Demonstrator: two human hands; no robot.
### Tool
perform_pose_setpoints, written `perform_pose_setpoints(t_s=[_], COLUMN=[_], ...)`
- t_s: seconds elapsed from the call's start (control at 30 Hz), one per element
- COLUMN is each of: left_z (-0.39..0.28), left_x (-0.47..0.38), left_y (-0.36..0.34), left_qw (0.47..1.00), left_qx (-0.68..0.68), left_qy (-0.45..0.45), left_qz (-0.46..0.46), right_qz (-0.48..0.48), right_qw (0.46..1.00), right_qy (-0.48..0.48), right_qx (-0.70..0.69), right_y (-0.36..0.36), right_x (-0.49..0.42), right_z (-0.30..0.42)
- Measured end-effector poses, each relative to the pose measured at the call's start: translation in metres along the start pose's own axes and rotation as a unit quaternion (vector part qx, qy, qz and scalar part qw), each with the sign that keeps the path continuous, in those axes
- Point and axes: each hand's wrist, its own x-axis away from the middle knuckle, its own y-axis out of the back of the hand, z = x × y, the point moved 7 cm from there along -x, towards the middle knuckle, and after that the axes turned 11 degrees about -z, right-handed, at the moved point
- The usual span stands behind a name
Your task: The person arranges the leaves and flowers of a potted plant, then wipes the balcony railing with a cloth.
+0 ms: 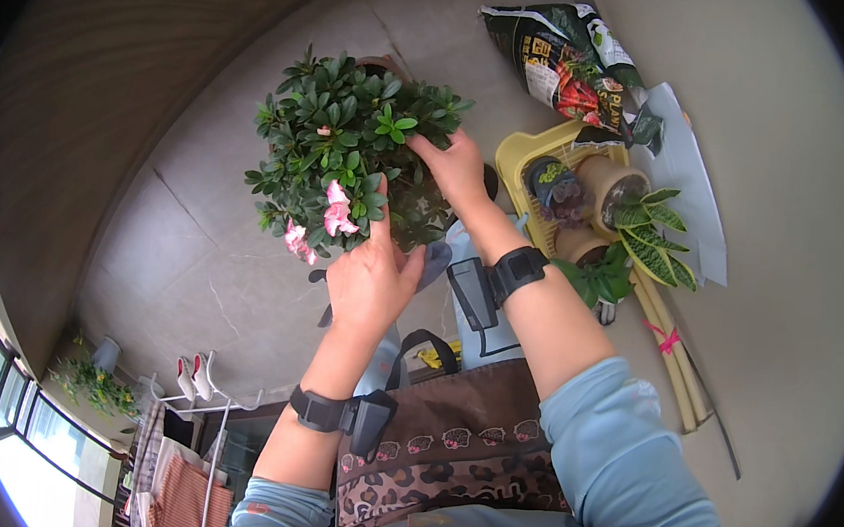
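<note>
A bushy potted azalea (328, 127) with dark green leaves and a few pink-and-white flowers (338, 211) stands on the floor before me. My left hand (371, 282) is at the plant's near side, its index finger laid against the leaves and the thumb apart from it. My right hand (457, 165) reaches into the foliage from the right; leaves hide its fingertips, so I cannot see whether they pinch anything. Part of a brown pot rim (383, 64) shows behind the leaves. Bare stems and soil are dimly visible between my hands.
A yellow basket (526, 152) on the right holds small potted plants, among them a snake plant (653, 242). Beyond it lies a bag of potting soil (560, 65). Tied poles (667, 345) lie along the right wall. A brown apron (452, 432) covers my lap.
</note>
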Motion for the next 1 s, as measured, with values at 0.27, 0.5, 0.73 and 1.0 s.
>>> perform_pose_setpoints(t_s=[0.27,0.5,0.73,1.0], left_z=[-0.001,0.005,0.001,0.001], left_x=[-0.001,0.001,0.002,0.003], left_y=[-0.003,-0.002,-0.002,-0.001], left_qw=[1.0,1.0,0.999,0.999], left_qx=[0.008,-0.004,0.002,-0.012], left_qy=[0.012,0.016,-0.002,0.005], left_qz=[0.005,-0.011,-0.037,-0.031], right_qz=[0.038,0.047,0.078,0.094], right_qw=[0.978,0.978,0.964,0.976], right_qy=[-0.195,-0.135,-0.204,-0.124], right_qx=[-0.068,-0.149,-0.149,-0.153], right_y=[-0.006,-0.01,-0.004,0.032], right_x=[-0.005,-0.012,-0.002,0.02], right_z=[-0.047,-0.034,-0.027,-0.011])
